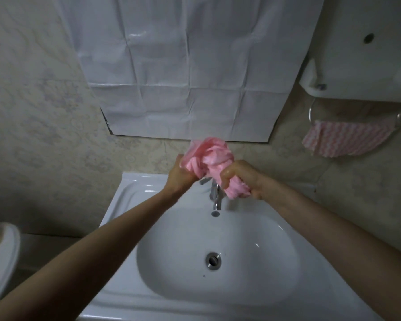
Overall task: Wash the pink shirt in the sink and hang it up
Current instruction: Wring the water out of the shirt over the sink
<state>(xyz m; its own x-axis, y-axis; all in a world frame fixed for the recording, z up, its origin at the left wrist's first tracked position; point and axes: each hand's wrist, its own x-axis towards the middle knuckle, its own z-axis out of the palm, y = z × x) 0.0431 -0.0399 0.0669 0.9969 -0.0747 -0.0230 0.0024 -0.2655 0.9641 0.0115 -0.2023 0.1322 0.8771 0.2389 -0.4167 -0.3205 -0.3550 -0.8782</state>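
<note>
Both hands, left hand (180,176) and right hand (240,179), grip the bunched pink shirt (208,161) above the sink (130,188).

pink shirt (207,158): soft cloth, crumpled, slight wet sheen
sink (185,242): glossy white ceramic, smooth
tap (215,200): polished metal
drain (213,260): shiny metal ring
wall sheet (185,72): white plastic, creased, glossy
striped towel (347,141): matt cloth
towel ring (310,112): metal

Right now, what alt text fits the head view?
The left hand and right hand grip a bunched pink shirt above the tap of a white sink. A pink striped cloth hangs on the wall at right.
</note>
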